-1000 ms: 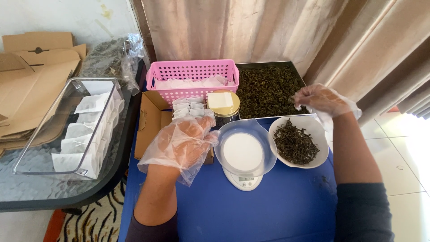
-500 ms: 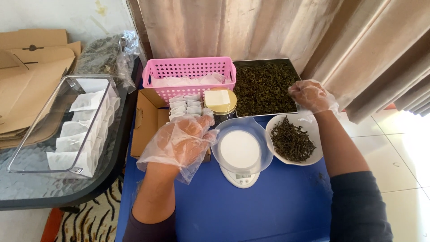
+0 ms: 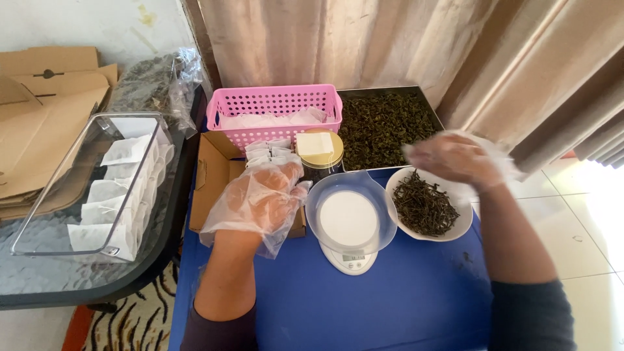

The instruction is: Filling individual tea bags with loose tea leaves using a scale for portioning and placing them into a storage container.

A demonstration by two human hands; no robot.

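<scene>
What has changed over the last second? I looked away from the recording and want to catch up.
The right hand, in a loose clear glove, has drawn back from over the metal tray of dried leaves to hover above the white bowl of leaves; it is blurred, so its grip cannot be judged. The left hand stays open over the cardboard box. The scale and pink basket are unmoved.

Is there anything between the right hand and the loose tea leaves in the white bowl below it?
Nothing visible. The right hand, in a thin clear glove, hovers over the far rim of the white bowl, and the tea leaves lie open beneath it. The scale sits to the bowl's left, out of the way.
</scene>
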